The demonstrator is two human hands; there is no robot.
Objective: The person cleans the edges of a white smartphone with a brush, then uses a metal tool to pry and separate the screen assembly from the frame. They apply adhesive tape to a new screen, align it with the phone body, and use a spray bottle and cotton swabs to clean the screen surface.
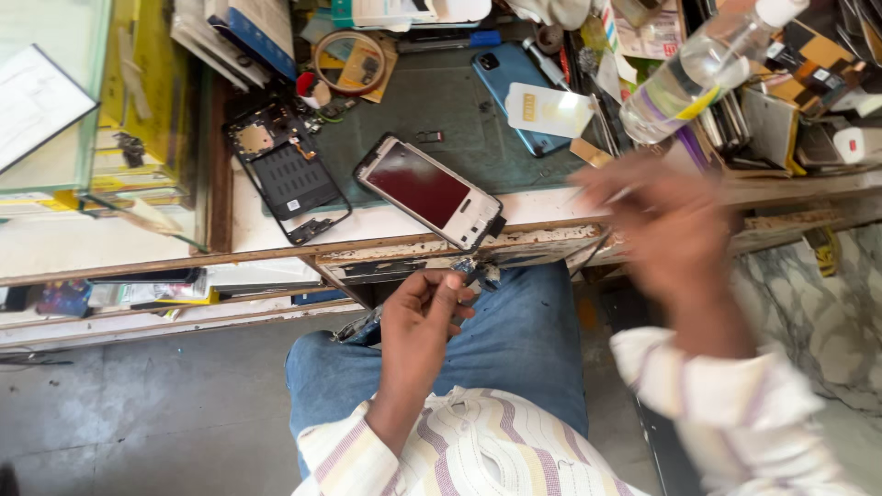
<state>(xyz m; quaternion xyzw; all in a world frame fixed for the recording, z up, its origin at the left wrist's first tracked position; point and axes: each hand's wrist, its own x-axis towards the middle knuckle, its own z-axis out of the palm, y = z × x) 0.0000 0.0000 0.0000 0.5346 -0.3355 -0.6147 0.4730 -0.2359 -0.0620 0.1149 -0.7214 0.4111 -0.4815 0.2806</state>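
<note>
My left hand (421,321) is over my lap in blue jeans, closed on a small dark phone part (478,273) that sticks out past the fingertips; another piece (360,326) shows under the wrist. Blurred by motion, my right hand (666,225) is raised at the bench edge and pinches a thin light tool (614,196). A white phone with a dark red screen (430,191) lies tilted at the bench's front edge, between the two hands. A black opened phone frame (288,174) lies left of it.
A grey-green mat (432,101) covers the bench middle, with a blue phone (514,87) and a white card (548,110) on it. A clear plastic bottle (698,69) leans at the upper right among stacked parts. A tape roll (350,62) sits at the back, a glass case (55,101) at the left.
</note>
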